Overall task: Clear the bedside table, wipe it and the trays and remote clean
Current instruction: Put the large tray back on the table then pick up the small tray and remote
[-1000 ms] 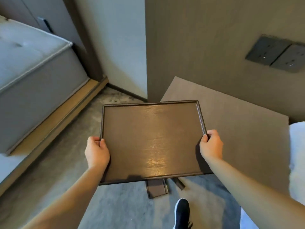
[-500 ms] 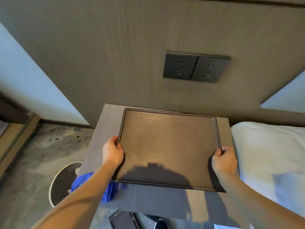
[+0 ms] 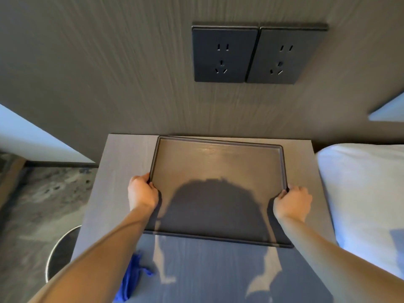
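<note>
A large dark brown tray [image 3: 218, 162] lies flat on the grey bedside table [image 3: 122, 171], its far edge close to the wall. My left hand [image 3: 142, 193] grips the tray's left rim and my right hand [image 3: 293, 202] grips its right rim. The tray holds nothing; my shadow falls across its near half. A blue cloth [image 3: 129, 281] lies at the table's near left, partly hidden under my left forearm. No remote is in view.
Two dark wall sockets [image 3: 258, 53] sit on the wood panel above the table. A white bed [image 3: 360, 193] borders the table on the right. A round metal bin [image 3: 61, 254] stands on the grey floor at the left.
The tray came from out over the floor onto the table and now lies further back toward the wall. Both hands kept their grip on its rims.
</note>
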